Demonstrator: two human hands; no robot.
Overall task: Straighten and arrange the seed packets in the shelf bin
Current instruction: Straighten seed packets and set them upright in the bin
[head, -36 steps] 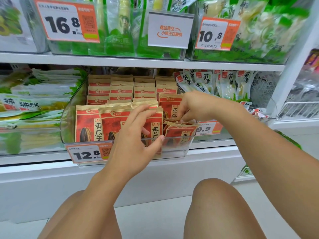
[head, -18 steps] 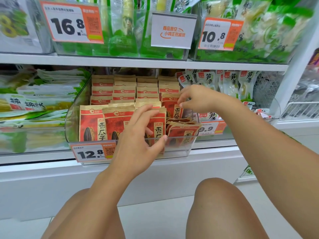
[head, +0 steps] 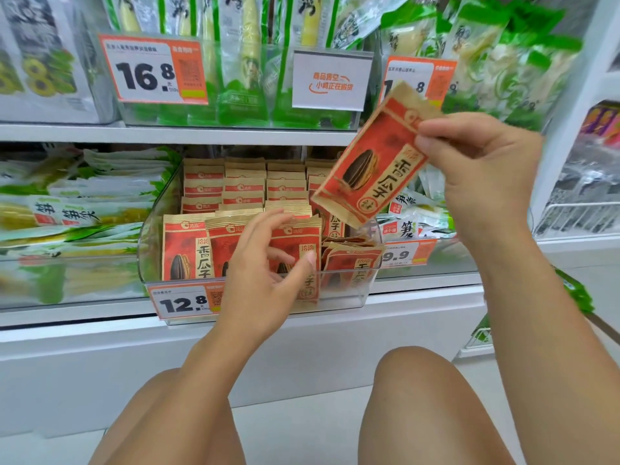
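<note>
A clear plastic shelf bin [head: 339, 292] holds rows of red and tan sunflower seed packets [head: 188, 243], standing upright on the left. Several packets [head: 352, 260] at the bin's front right lie slumped and crooked. My right hand [head: 483, 176] holds one seed packet [head: 372, 162] in the air above the bin's right side, tilted and upside down, pinched at its edge. My left hand [head: 265, 266] hovers in front of the upright front packets with fingers spread and nothing in it.
Green bamboo shoot packs [head: 77, 203] fill the bin to the left and white ones [head: 412, 216] lie to the right. An upper shelf [head: 174, 134] with price tags hangs close above. My bare knees [head: 419, 391] are below the shelf front.
My right hand has lifted a seed packet out of the bin's right side and raised it up and to the right. My left hand stays at the front packets, fingers now looser.
</note>
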